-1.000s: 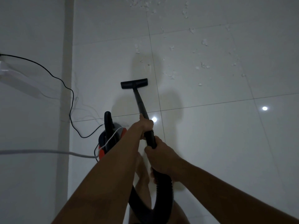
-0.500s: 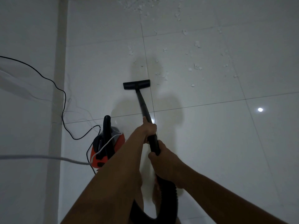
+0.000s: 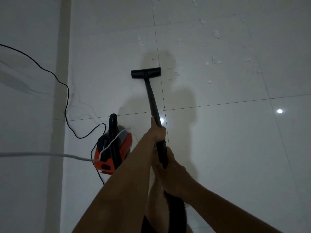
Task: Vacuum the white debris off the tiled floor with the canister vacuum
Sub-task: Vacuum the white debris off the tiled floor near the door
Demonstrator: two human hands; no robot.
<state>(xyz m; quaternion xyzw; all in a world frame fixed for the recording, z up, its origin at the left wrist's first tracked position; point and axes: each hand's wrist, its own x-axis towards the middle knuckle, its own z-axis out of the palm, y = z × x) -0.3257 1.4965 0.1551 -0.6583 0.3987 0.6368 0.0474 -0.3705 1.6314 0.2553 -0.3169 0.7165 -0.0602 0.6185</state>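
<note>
Nearest the camera, one black ribbed hose (image 3: 177, 210) is running up from the bottom edge between the two bare forearms; the right hand (image 3: 174, 175) is wrapping its curled fingers tightly around the thicker lower end of the black wand (image 3: 152, 98); a little farther up the same tube, the left hand (image 3: 157, 132) is clamping around it too, thumb lying along the shaft; the two hands are sitting close together, with a short stretch of tube showing between them. To the left of the arms, one canister vacuum (image 3: 112, 153) is standing on the tiled floor (image 3: 235, 157) near the wall; its body is showing orange-red with black and grey upper parts, and a black hose end is arching out of its top. Two cords are lying about it: one white cable (image 3: 42, 155) is reaching in from the left edge and looping over the canister; one thin black cord (image 3: 67, 91) is snaking down the wall to the floor beside it. Farther out, the single wand is slanting forward to one flat black floor nozzle (image 3: 145, 73), which is resting on the glossy pale tiles beside a grout line; beyond it and to its right, the white debris (image 3: 214, 60) is lying scattered in small flecks, too many to count.
</note>
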